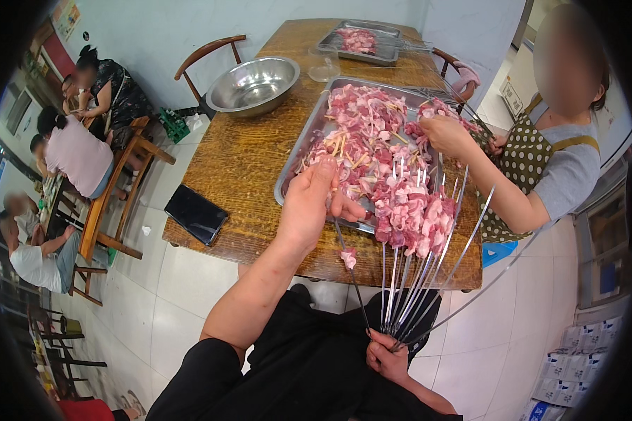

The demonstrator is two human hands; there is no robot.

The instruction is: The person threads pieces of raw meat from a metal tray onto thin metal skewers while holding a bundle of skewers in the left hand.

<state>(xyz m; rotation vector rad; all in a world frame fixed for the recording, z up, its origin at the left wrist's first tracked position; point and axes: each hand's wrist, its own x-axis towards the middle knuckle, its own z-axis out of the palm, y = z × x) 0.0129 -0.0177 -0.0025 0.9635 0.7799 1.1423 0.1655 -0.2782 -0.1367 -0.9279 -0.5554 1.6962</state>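
Note:
My right hand (387, 355) grips the handle ends of a bundle of metal skewers (408, 287) over my lap. Chunks of raw meat (413, 216) fill the upper part of several of them, above the table's near edge. One darker skewer (357, 294) slants apart to the left, carrying a single piece of meat (348, 258). At its upper end is my left hand (313, 202), fingers bent inward; what they pinch is hidden. Beyond it, a steel tray (287, 176) holds a heap of raw meat pieces (366, 110) with pale yellowish strips among them.
Across the tray's right side reaches a co-worker's hand (445, 137); the person wears a dotted apron (519, 158). On the wooden table (253, 158) are a steel bowl (255, 87), a phone (196, 214), a clear container (324, 66) and a second tray (342, 55). People sit left, by a wooden bench (102, 202).

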